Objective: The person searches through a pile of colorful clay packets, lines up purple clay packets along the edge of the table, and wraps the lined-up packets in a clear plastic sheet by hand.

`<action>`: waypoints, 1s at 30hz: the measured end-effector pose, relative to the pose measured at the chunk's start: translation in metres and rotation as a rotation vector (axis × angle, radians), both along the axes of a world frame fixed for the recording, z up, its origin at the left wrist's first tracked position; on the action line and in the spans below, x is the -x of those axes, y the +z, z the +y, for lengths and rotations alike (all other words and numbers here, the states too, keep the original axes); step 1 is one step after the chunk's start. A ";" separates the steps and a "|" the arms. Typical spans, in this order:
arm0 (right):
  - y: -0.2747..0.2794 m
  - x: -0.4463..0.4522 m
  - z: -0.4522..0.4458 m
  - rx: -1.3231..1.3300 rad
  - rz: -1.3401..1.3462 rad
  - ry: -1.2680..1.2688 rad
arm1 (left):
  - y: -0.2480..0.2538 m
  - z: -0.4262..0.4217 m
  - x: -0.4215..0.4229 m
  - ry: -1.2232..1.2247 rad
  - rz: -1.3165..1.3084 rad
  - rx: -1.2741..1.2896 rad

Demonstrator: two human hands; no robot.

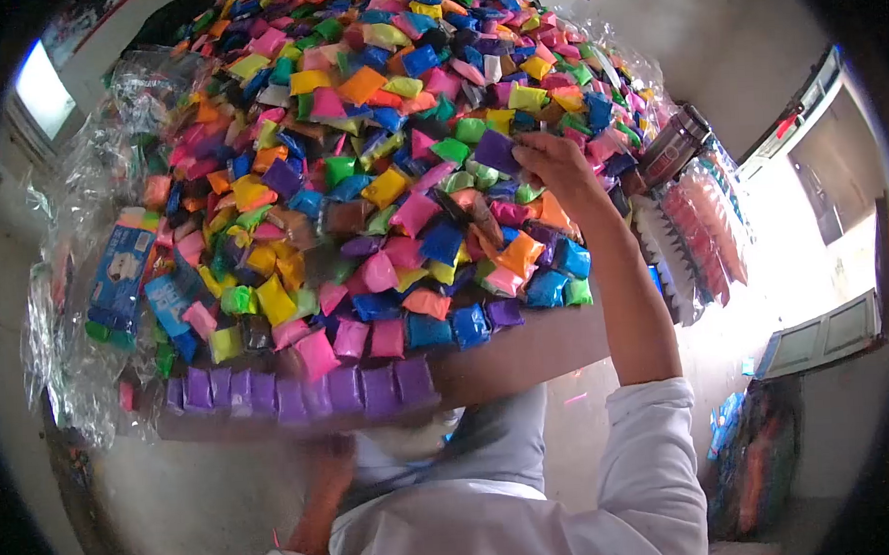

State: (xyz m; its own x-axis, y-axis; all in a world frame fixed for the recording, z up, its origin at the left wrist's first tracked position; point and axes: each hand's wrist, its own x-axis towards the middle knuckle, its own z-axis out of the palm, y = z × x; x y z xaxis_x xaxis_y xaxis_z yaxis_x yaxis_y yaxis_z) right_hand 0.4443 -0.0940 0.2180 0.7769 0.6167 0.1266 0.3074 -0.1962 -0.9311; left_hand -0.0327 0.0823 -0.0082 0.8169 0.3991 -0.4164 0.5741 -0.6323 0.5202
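My right hand (554,164) reaches over the middle of a large heap of small, shiny packets (386,176) in many colours. Its thumb and fingers pinch a dark purple packet (496,152) at one corner. A row of purple packets (289,395) lies side by side along the near edge of the table (527,343). Just below that row is my left hand (328,459), smeared by motion, with its fingers hidden from view.
Crumpled clear plastic bags (76,254) hang over the heap's left side, by a blue printed pack (124,269). At the right edge lie a dark cylindrical container (675,146) and clear bags of pink and white pieces (695,232). A small cabinet (819,336) stands farther right.
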 end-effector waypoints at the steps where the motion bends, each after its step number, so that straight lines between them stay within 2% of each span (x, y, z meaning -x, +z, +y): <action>1: -0.006 0.008 -0.004 -0.027 0.077 0.030 | 0.006 -0.014 0.000 -0.224 0.154 0.057; 3: -0.021 0.029 -0.008 -0.053 0.108 0.028 | 0.095 -0.053 -0.023 -0.048 0.061 0.634; 4: -0.027 0.040 -0.008 -0.053 0.134 0.047 | 0.114 -0.052 -0.026 -0.033 0.069 0.641; 6: -0.030 0.069 -0.004 -0.114 0.168 0.066 | 0.143 -0.045 -0.036 -0.333 -0.026 0.681; 8: -0.030 0.098 0.001 -0.124 0.184 0.104 | 0.178 -0.030 -0.060 -0.259 -0.280 0.669; 12: -0.047 0.129 0.019 -0.097 0.079 0.102 | 0.192 0.012 -0.136 0.010 -0.577 0.854; 14: -0.049 0.134 0.025 -0.063 -0.012 0.112 | 0.191 0.031 -0.177 0.073 -0.669 0.542; 15: -0.046 0.140 0.027 -0.068 -0.014 0.108 | 0.192 0.032 -0.191 0.066 -0.669 0.539; 17: -0.042 0.150 0.032 -0.262 0.132 0.130 | 0.191 0.024 -0.214 0.177 -0.783 0.657; 21: -0.044 0.150 0.036 -0.344 0.290 0.192 | 0.178 0.014 -0.227 0.160 -0.713 0.691; 23: -0.053 0.149 0.041 -0.364 0.316 0.140 | 0.176 0.018 -0.225 -0.015 -0.763 0.446; 28: -0.065 0.157 0.053 -0.356 0.302 0.040 | 0.173 0.004 -0.218 0.034 -0.747 0.503; 30: -0.060 0.169 0.053 -0.506 0.580 0.032 | 0.173 0.003 -0.217 0.052 -0.790 0.520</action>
